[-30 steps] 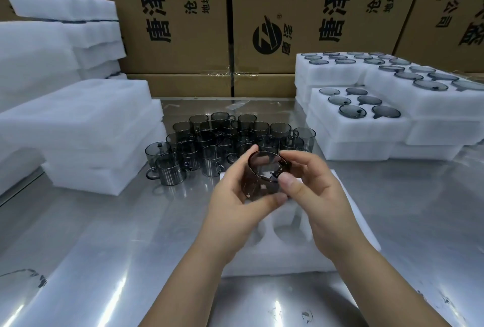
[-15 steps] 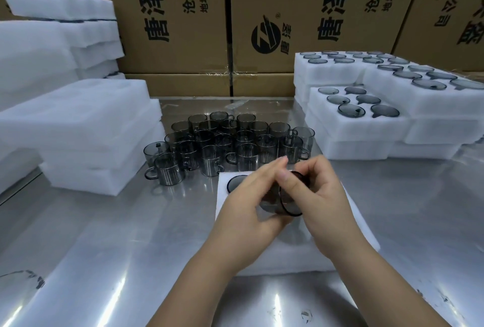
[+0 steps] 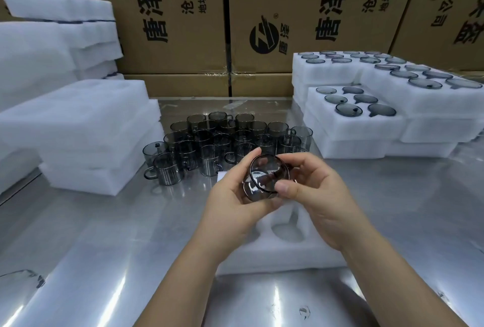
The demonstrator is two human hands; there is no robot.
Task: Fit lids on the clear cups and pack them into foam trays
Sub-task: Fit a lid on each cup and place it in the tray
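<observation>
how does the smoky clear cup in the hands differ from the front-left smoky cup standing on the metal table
The held smoky clear cup is tilted, mouth toward the camera; the front-left smoky clear cup stands upright on the shiny metal table. The left hand and right hand both grip the first; no hand touches the second. Both are grey-tinted and see-through.

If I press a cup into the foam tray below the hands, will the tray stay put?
Probably not: the foam tray looks light and lies loose on the glossy table, so it may slide. Its pockets should give, not crack. Left hand and right hand both hold the cup, steadying nothing.
</observation>
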